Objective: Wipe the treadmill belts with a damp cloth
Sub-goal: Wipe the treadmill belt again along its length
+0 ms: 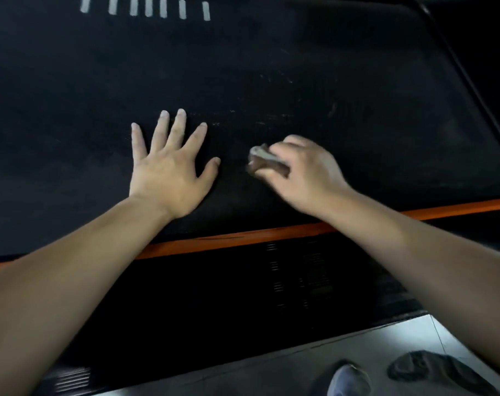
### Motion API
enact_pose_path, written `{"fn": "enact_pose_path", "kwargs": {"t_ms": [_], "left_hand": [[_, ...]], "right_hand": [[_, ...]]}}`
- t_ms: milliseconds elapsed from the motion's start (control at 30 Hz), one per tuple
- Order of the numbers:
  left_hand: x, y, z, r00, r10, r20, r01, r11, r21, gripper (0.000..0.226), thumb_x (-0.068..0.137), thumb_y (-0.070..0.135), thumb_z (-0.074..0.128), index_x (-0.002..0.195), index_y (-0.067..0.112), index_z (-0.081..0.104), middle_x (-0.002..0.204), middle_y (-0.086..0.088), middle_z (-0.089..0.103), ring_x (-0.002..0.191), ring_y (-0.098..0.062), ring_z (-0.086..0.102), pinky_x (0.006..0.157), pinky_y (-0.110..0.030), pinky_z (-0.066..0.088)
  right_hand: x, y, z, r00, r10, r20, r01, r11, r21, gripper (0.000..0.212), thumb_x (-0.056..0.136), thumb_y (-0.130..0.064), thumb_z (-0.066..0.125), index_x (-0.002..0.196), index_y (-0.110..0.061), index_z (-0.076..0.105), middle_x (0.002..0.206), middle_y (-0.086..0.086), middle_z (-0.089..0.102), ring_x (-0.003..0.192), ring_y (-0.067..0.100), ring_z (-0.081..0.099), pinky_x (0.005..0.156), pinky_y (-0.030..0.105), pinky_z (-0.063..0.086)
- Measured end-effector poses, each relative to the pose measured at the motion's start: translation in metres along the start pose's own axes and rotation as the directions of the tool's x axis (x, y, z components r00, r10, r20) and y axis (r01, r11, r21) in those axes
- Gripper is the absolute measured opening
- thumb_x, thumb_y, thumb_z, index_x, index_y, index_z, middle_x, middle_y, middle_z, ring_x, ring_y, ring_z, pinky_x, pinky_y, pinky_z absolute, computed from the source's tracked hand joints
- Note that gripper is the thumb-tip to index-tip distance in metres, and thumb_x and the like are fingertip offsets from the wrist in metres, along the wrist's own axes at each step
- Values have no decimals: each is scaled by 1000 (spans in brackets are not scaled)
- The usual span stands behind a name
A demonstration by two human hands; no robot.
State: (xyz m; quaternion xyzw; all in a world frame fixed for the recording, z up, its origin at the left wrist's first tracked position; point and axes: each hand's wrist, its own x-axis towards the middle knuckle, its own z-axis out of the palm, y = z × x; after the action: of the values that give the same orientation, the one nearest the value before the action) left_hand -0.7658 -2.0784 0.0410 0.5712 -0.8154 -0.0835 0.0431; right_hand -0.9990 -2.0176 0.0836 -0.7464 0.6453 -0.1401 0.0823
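The black treadmill belt (300, 67) fills most of the view, with faint pale smears near its middle. My left hand (168, 164) lies flat on the belt, fingers spread. Just to its right, my right hand (303, 172) grips a small bunched cloth (264, 160), grey and brown, and holds it down on the belt. The right hand and cloth are blurred.
An orange strip (243, 238) edges the belt's near side, with a black ribbed side rail (243, 295) below it. White bar markings (146, 7) sit at the belt's far left. Grey floor (271, 372), a shoe (347, 380) and a dark crumpled rag (429, 370) show at bottom right.
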Motion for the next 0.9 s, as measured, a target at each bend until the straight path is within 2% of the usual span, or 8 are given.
{"fn": "enact_pose_path", "kwargs": {"t_ms": [67,167,233,367,567,633,767,900], "left_hand": [[1,-2,0,1000,-1,10,1,1000,-3,71,102,66,21,164,31,17,174,-6,1,160,-26,-9,124,-63,-9],[0,-2,0,1000,15,5,-15,1000,-14,71,102,65,22,164,29,18,174,-8,2,160,-28,-9,123,-64,-9],[-1,-2,-1,1000,27,-1,-27,999,-28,71,103,64,23,163,28,20,174,-9,4,160,-29,-7,123,-65,-8],[-1,-3,-1,1000,20,-1,-20,1000,-24,70,103,63,24,163,26,20,173,-10,4,160,-29,-7,123,-66,-7],[0,-2,1,1000,10,-17,-11,1000,-29,70,102,62,27,162,26,23,173,-8,6,160,-28,-5,124,-65,-6],[0,-1,1,1000,11,-26,-12,999,-42,69,102,61,29,161,27,25,173,-8,7,160,-27,-4,124,-64,-6],[-2,-3,0,999,10,-36,-12,999,-46,69,102,60,30,162,26,26,173,-8,9,160,-26,-3,125,-62,-5],[-1,-1,0,999,8,-37,-10,998,-58,69,102,60,30,161,26,27,173,-8,9,160,-26,-3,125,-62,-5]], "right_hand": [[1,38,-18,987,132,-91,-141,985,-97,30,90,-49,66,88,-19,67,87,1,58,85,27,62,67,34,45],[-17,70,-39,860,473,-191,-498,859,-114,30,93,-48,62,89,-18,62,91,9,59,92,37,62,68,37,44],[-24,42,-25,875,441,-201,-467,877,-113,30,93,-46,63,86,-17,61,90,10,62,90,36,62,68,38,45],[-23,-2,-12,970,243,30,-243,970,-6,34,87,-49,70,75,-20,55,79,-2,55,81,25,58,69,37,46],[-38,66,-46,858,500,-117,-512,850,-123,36,90,-49,66,76,-18,52,76,-5,54,81,28,60,64,36,42],[-41,53,-34,879,455,-144,-471,874,-119,36,89,-49,67,76,-20,51,77,-4,53,77,25,56,63,33,37],[-38,27,-25,956,293,7,-293,955,-41,38,86,-50,69,71,-23,47,71,-8,49,66,17,50,57,32,37],[-41,69,-54,881,473,-33,-471,865,-173,40,88,-52,66,75,-18,49,67,-7,46,74,30,56,61,34,39]]}}
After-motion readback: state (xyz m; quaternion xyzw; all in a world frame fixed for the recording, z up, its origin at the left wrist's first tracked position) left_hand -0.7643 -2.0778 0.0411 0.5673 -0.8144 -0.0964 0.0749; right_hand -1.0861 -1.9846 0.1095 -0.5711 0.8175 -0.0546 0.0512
